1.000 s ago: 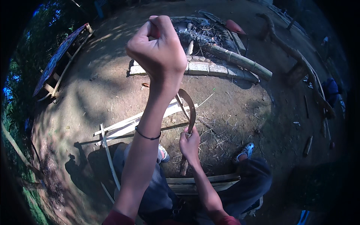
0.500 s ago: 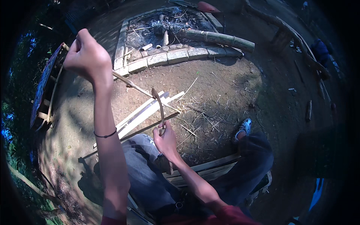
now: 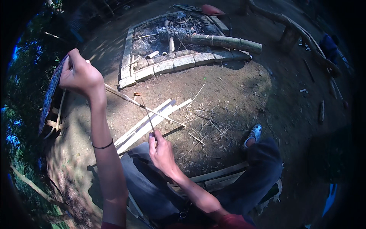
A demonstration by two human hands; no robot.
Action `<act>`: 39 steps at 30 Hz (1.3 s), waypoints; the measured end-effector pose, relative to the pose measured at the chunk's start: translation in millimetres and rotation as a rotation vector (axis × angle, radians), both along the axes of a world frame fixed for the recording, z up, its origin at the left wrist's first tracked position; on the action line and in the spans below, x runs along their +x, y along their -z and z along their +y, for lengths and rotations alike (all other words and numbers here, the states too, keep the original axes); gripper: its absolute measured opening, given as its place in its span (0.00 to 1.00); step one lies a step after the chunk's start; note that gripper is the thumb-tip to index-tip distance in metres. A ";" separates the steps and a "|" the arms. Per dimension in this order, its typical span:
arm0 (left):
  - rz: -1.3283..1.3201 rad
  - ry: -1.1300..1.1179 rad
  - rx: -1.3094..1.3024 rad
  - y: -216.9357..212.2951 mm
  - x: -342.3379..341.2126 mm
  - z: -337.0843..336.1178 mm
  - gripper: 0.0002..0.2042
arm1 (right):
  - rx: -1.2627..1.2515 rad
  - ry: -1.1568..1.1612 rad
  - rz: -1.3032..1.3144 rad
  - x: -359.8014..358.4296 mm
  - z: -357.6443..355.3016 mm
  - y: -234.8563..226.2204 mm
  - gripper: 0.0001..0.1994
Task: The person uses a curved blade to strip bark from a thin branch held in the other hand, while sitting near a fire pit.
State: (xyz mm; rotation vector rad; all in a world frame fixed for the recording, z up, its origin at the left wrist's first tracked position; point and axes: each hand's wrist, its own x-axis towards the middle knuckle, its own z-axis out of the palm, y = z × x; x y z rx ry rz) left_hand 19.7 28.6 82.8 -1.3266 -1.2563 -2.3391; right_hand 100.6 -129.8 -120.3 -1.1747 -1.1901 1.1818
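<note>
Bamboo strip (image 3: 129, 100) over bare dirt ground (image 3: 228, 91), outdoors.

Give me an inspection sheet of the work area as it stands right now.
Surface: bare dirt ground, strewn with dry straw.
Job's things: thin bamboo strip crossed by curved knife.
Clutter: split bamboo slats on the ground; wooden bench under the person.
Hands: left hand raised, gripping the strip's end; right hand gripping the knife handle.
Cables: nothing seen.
Surroundings: brick-edged fire pit with ash; thick bamboo pole along it.
</note>
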 end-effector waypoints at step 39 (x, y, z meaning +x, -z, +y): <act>-0.118 0.217 -0.026 1.9 1.8 -2.4 0.16 | -0.293 0.042 -0.324 -10.3 24.6 169.8 0.12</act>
